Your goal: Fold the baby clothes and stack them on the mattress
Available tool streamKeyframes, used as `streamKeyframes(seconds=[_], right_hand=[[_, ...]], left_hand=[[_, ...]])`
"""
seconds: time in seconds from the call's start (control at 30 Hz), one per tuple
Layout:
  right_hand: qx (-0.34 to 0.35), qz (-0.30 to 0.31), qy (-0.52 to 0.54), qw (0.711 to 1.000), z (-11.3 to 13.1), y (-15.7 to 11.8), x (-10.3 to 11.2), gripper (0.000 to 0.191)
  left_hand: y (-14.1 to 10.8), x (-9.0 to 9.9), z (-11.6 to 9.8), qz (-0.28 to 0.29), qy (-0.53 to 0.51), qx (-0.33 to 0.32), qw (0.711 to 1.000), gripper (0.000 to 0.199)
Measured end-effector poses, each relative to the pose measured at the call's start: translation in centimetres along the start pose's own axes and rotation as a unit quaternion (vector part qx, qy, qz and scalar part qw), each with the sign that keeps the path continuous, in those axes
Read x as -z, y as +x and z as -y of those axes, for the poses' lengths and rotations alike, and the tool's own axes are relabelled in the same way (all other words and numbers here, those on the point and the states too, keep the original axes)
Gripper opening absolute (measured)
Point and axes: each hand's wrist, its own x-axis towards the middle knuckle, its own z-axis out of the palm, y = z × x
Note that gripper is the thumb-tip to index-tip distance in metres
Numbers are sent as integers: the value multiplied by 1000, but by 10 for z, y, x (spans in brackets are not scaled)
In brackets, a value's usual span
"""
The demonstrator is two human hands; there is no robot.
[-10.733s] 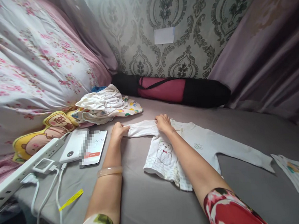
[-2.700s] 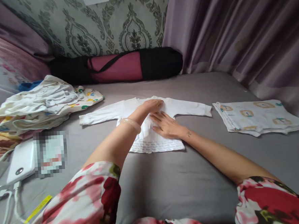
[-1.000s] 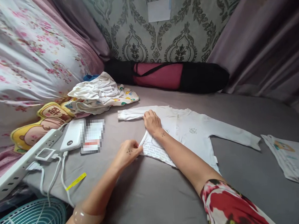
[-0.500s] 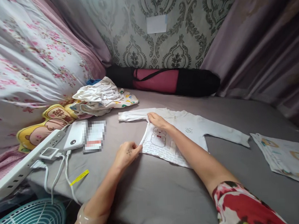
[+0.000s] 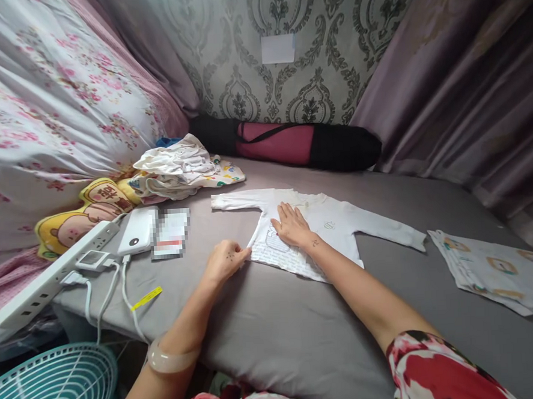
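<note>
A small white long-sleeved baby shirt (image 5: pixel 340 231) lies spread on the grey sheet (image 5: pixel 274 331), its sleeves stretched out to both sides. A bear drawing and lines of print show on its front, partly covered by my right hand (image 5: pixel 293 225). That hand rests flat on the shirt's chest with the fingers extended. At the lower left corner of the hem, my left hand (image 5: pixel 228 259) pinches the fabric between thumb and fingers.
A heap of clothes (image 5: pixel 178 169) lies at the back left, before a long black and maroon bag (image 5: pixel 285 143). Folded patterned cloth (image 5: pixel 501 269) is at the right. Left are a power strip (image 5: pixel 54 278), white power bank (image 5: pixel 137 231), cables, plush pillow (image 5: pixel 76 226) and teal fan (image 5: pixel 52 387).
My right hand has let go of the shirt's side below the sleeve and moved right, opening flat onto the chest. My left hand keeps its pinch on the hem corner. The view has shifted slightly.
</note>
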Motion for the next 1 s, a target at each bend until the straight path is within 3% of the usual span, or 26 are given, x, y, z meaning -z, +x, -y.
streamKeyframes(seconds=[0.33,0.53,0.87,1.0], right_hand=[[78,8,38,996,50,-39,-11,69],[75,7,60,995,75,-54,-14,69],[156,53,131,978,127,-75,-15,68],[260,82,213,938,116,-80,1,57]], left_hand=[[2,1,7,9,-54,-35,998,36],[6,0,17,8,-78,-45,996,40],[21,1,39,-166,-105,20,980,33],[16,6,35,-214,-115,12,970,31]])
